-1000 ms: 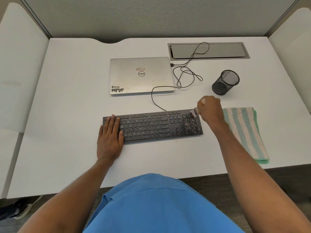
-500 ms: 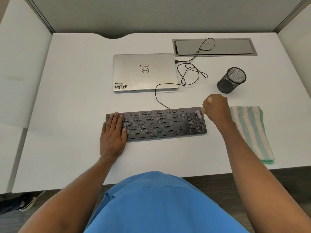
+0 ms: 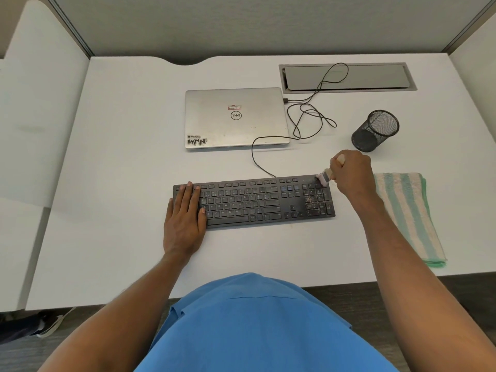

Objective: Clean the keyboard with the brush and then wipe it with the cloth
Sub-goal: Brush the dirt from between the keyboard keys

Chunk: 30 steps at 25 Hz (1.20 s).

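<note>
Right hand [image 3: 351,174] is gripping the brush [image 3: 323,178] at the keyboard [image 3: 255,201]'s far right corner; left hand [image 3: 185,218] is lying flat, fingers straight, on its left edge.

Bright even light, soft shadows, edges bowed, brush [image 3: 323,178] blurred

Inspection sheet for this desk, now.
Surface: white desk, no spills seen.
Job's things: black keyboard, pale specks on its number pad; brush bristles on its far right corner; striped cloth folded to its right, not in hand.
Clutter: shut silver laptop and black mesh cup behind the keyboard.
Hands: left hand flat on the keyboard's left end; right hand grips the brush handle.
Cables: black cable from the keyboard's back edge loops beside the laptop and over the desk hatch.
Surroundings: grey partition behind; a shoe on the floor, lower left.
</note>
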Tool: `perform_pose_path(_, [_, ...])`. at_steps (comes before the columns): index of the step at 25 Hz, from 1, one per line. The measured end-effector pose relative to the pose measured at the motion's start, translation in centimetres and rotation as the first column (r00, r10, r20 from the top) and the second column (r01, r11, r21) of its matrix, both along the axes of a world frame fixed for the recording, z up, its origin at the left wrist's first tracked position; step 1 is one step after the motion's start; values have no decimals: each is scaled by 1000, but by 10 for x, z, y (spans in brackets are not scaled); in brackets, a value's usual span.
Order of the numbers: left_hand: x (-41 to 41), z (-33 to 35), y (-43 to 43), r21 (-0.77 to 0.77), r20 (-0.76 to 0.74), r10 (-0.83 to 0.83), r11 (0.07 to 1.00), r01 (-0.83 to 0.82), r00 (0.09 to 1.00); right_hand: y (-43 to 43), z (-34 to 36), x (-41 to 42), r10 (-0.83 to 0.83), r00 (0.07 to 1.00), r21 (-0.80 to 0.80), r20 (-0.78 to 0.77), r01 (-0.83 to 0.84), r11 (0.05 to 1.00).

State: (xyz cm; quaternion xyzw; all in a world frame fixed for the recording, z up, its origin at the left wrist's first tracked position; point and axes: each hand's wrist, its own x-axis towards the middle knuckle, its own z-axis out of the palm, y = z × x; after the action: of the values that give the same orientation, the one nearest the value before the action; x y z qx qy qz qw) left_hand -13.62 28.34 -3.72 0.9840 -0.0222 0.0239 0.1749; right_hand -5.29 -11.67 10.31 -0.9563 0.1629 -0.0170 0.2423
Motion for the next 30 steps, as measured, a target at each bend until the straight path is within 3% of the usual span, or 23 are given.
perform_pose_path(6, [0,0,1,2,0,-3,1000,3,1000,-2,1,-1,1,998,-41,-59,-4,999])
perform_pose_path(11, [-1,1,0,1,0,0,1000,0,1000,-7,0,0,-27,999,15,26,27,1000])
perform_pose_path(17, [0,2,0,7,-5,0,1000,0,1000,-9,1,0,-32,996,-42,-86,28,999])
perform_pose_path(23, [0,2,-1,4,-7,0,1000,0,1000,-5,4,-2,-52,999,-28,-15,52,998])
perform_pose_path(28, [-1,2,0,4,-6,0,1000,0,1000,-10,6,-3,-27,984,-78,-175,14,997])
perform_pose_path(30, [-1,2,-1,1,-4,5,1000,-5,1000,-12,8,-1,-21,986,-50,-166,13,999])
